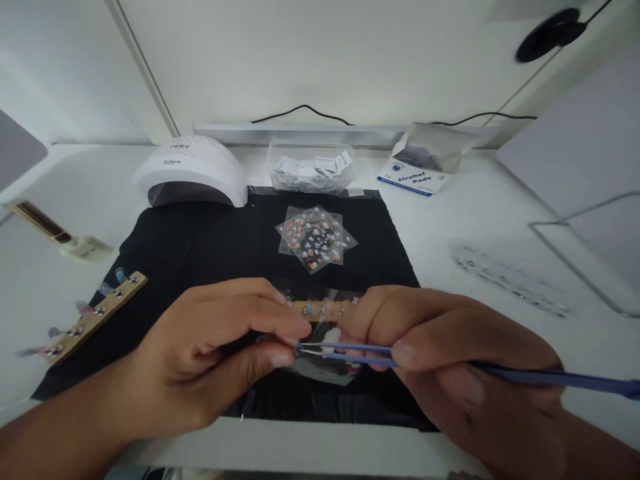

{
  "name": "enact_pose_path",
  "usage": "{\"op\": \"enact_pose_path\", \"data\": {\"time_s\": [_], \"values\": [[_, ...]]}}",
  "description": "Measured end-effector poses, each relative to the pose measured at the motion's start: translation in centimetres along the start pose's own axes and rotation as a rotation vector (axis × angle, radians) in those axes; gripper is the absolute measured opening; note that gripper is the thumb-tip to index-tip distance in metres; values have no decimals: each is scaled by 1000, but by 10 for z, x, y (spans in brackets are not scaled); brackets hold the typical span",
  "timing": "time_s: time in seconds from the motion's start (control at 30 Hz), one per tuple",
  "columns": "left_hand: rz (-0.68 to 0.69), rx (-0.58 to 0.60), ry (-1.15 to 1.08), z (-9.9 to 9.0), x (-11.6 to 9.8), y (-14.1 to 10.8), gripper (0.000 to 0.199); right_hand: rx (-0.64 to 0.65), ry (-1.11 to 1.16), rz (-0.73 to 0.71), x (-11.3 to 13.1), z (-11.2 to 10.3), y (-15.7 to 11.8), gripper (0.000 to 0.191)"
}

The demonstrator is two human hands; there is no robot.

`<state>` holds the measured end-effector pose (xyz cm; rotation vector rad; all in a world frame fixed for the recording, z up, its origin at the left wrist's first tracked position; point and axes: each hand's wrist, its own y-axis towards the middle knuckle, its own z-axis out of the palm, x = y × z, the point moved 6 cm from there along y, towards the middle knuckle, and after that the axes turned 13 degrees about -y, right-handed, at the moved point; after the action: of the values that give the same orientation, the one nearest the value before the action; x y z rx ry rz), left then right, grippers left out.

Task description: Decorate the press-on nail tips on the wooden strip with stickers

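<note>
Our left hand (215, 340) has thumb and forefinger drawn close in a pinch, with a small bluish piece (300, 347) just showing at the fingertips; most of it is hidden, so we cannot tell its shape. Our right hand (450, 327) grips slim blue tweezers (520, 375), whose long axis runs nearly level across our view, handle out to the right and tips to the left. The prongs stand slightly apart, and their tips meet the bluish piece or sit just beside it; we cannot tell whether they touch.

The piece thus lies directly left of the right hand, in line with the tweezers, and the left hand is the nearer of the two. That narrow meeting point at the left fingertips is, we judge, what matters most here.

Between the hands hangs a clear film (325, 375), above the black mat (225, 247) on the worktop (435, 247). Just beyond it a wooden strip (316, 311) lies crosswise, partly hidden, and farther off rest overlapping sticker sheets (317, 239).
</note>
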<state>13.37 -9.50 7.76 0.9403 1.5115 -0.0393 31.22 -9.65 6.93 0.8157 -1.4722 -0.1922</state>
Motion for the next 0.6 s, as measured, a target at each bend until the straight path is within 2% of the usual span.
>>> {"op": "enact_pose_path", "data": {"time_s": [0.4,0.6], "values": [[-12,-7,-12,0,2,-2,16,-63,35,112,-4,1,1,22],[-51,-28,-16,-2,5,-3,15,-49,42,90,-5,0,4,22]]}}
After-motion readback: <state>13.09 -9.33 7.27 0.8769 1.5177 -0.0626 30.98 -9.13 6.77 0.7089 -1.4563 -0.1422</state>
